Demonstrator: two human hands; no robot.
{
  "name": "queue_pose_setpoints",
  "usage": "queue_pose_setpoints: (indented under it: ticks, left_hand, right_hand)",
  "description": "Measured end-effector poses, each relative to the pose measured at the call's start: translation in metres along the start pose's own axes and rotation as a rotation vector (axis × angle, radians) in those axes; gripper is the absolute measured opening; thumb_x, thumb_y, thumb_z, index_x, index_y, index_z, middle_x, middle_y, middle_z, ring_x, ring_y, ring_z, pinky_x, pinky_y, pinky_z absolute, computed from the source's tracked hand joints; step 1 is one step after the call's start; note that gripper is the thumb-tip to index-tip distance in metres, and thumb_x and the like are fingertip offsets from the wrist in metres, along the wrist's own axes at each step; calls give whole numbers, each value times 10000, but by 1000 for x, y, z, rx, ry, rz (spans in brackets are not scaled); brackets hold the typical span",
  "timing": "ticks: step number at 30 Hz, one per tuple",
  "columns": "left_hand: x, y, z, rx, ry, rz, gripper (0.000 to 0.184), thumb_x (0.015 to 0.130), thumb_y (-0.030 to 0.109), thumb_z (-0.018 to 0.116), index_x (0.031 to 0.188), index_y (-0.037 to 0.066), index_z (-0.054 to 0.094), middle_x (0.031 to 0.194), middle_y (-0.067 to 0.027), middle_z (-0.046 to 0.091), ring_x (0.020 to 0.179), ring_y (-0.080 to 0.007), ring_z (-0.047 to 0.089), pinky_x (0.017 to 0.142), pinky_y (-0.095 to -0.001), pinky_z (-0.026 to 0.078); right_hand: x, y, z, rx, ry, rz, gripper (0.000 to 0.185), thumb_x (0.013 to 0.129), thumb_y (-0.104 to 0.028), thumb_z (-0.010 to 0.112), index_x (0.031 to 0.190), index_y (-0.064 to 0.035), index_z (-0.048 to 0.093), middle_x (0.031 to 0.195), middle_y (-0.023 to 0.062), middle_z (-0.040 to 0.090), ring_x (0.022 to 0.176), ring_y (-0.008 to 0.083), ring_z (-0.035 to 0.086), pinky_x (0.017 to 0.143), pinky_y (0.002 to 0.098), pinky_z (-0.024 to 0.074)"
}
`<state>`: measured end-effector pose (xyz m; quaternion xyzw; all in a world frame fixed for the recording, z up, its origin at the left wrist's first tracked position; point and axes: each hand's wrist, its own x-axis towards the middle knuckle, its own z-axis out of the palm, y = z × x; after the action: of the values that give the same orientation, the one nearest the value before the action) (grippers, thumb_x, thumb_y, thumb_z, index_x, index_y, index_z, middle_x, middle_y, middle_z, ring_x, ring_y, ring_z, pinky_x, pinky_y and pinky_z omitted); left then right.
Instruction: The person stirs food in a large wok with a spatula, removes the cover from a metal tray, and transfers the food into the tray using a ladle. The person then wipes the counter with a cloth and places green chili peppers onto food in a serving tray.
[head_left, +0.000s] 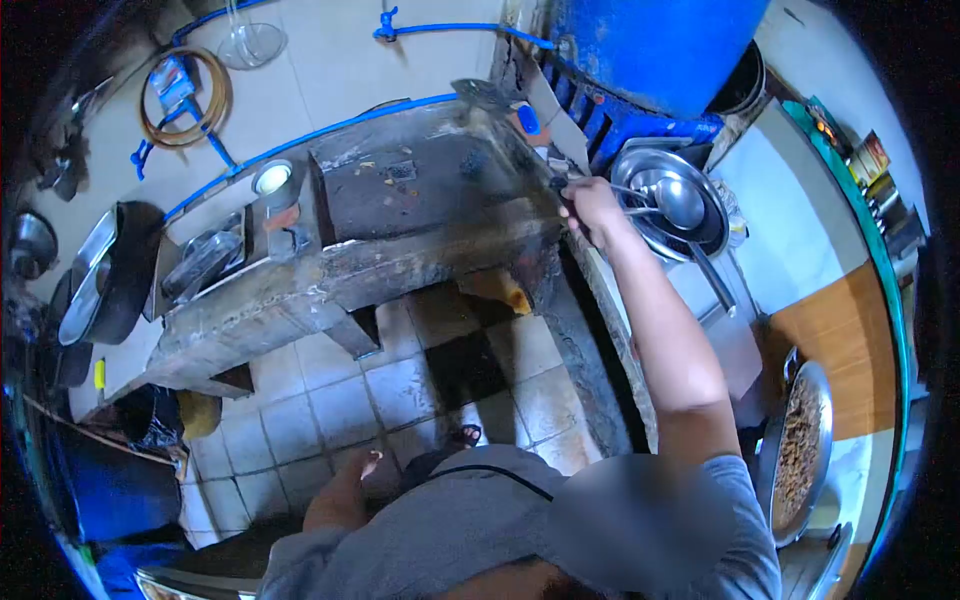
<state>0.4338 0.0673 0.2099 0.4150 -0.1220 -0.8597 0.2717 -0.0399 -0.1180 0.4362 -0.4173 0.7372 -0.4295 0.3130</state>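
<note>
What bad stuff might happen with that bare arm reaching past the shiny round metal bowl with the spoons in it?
The right arm might knock the long dark handle poking over the rim of the shiny round metal bowl, and something could clatter out. And the shallow metal pan of brown crumbly food has no lid on, so bits might fall in.

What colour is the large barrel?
The barrel is blue; it shows best in the head view.

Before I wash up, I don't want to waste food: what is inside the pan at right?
Brown, crumbly-looking food is spread inside the pan. Which food, I can't tell; the pan's bottom beneath it is hidden.
</note>
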Motion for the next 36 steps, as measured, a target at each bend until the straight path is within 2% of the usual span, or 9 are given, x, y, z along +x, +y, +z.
queue_pose_setpoints:
  ticks: [1, 6, 10, 15, 19, 22, 26, 29, 36]
  left_hand:
    - [-5, -2, -3, -14, -4, -28, 118, 792, 161, 493, 799, 98, 593, 780, -46, 578, 674, -195, 535, 614, -272, 428]
    - [-13, -4, -20, 11, -119, -244, 118, 793, 160, 492, 788, 101, 593, 775, -43, 575, 674, -195, 534, 616, -269, 426]
    - [84, 20, 27, 209, -306, -554, 118, 793, 160, 491, 781, 102, 593, 772, -41, 574, 674, -195, 533, 617, -267, 425]
    - [192, -7, 93, 774, -497, -727, 145, 795, 208, 510, 814, 99, 603, 749, -37, 578, 664, -182, 537, 593, -271, 421]
    - [268, -25, 103, 1101, -627, -687, 179, 796, 246, 525, 840, 96, 612, 731, -34, 581, 655, -171, 539, 574, -275, 418]
    - [299, -75, 155, 1302, -707, -603, 208, 797, 274, 536, 860, 94, 618, 718, -31, 584, 649, -163, 541, 559, -277, 415]
    - [302, -158, 202, 1529, -770, -437, 249, 798, 312, 551, 886, 91, 627, 700, -28, 587, 641, -152, 544, 540, -280, 412]
    - [297, -212, 213, 1685, -785, -303, 282, 799, 341, 563, 906, 89, 633, 686, -26, 589, 635, -144, 546, 526, -283, 410]
    - [268, -311, 269, 1597, -572, -272, 307, 808, 359, 539, 947, 95, 607, 749, -55, 576, 677, -171, 541, 560, -316, 410]
  right_hand:
    - [-22, -11, 0, 342, -78, 143, 180, 836, -115, 407, 775, -17, 545, 584, 74, 521, 387, 110, 393, 350, 224, 311]
    - [-107, -14, -37, 773, -173, 178, 133, 825, -81, 426, 829, 5, 528, 618, 93, 537, 383, 116, 407, 331, 203, 316]
    - [-178, 21, -106, 808, 167, 124, 130, 805, -55, 467, 888, 5, 546, 608, 77, 559, 386, 90, 434, 308, 177, 297]
    - [-312, 29, -178, 769, 461, -23, 176, 805, -31, 451, 906, 27, 584, 610, 62, 554, 402, 66, 416, 355, 155, 311]
    - [-433, 53, -214, 588, 910, 81, 198, 806, -35, 447, 923, 18, 598, 612, 27, 526, 467, 53, 410, 415, 154, 316]
    - [-512, 88, -239, 437, 1094, 158, 200, 809, -47, 444, 921, 24, 594, 608, 20, 515, 493, 58, 409, 428, 156, 301]
    - [-603, 161, -263, -279, 1332, 486, 198, 780, -47, 455, 887, 68, 575, 605, 49, 520, 487, 115, 407, 450, 229, 337]
    - [-644, 190, -267, -343, 1449, 684, 200, 757, -34, 473, 887, 73, 581, 615, 68, 538, 494, 133, 426, 458, 254, 360]
    - [-711, 281, -294, -22, 1594, 602, 239, 762, -19, 467, 950, 80, 576, 627, 76, 553, 492, 126, 439, 450, 234, 356]
